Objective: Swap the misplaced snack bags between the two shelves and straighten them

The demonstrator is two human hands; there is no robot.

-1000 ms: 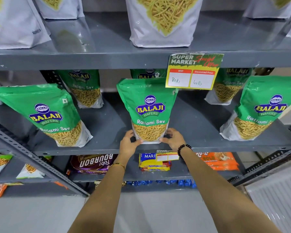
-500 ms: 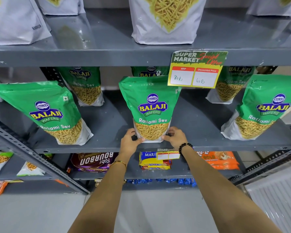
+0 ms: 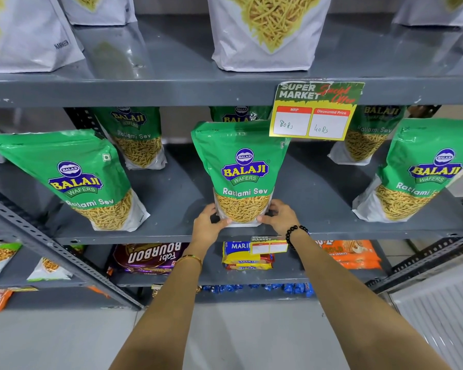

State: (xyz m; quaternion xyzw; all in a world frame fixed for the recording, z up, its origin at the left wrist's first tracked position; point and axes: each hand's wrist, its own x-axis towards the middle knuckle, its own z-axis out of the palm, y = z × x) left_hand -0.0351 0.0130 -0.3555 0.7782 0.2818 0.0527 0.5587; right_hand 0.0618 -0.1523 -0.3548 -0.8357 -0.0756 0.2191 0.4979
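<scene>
Two hands: both are at the foot of one green bag [image 3: 243, 166], in the centre of the frame.
Bag's place: it stands on the middle shelf [image 3: 171, 233] near the front edge, directly under the yellow price card [image 3: 316, 110] that hangs from the shelf above.
Long axis: it runs up and down the frame, close to upright, with the top leaning slightly toward the left.
Bag from the fingers: the bag rises above and between the two hands; only its bottom corners are at finger level.
Left hand [image 3: 206, 227]: its fingers curl around the lower left corner and its thumb presses on the clear front panel, so it grips the bag.
Right hand [image 3: 280, 216]: its fingers are bent against the lower right corner with the thumb on the front, mirroring the other grip.
Nearer hand: neither; both sit equally close, one on each side.
Neighbours: a green bag at the left [image 3: 72, 180] and another at the right [image 3: 417, 174] stand well apart from it, both tilted outward.
Upper shelf: white bags [image 3: 267, 33] stand at the top of the frame.
Likely step: squaring the bag to face forward, judging by the symmetrical hold at its base.
</scene>
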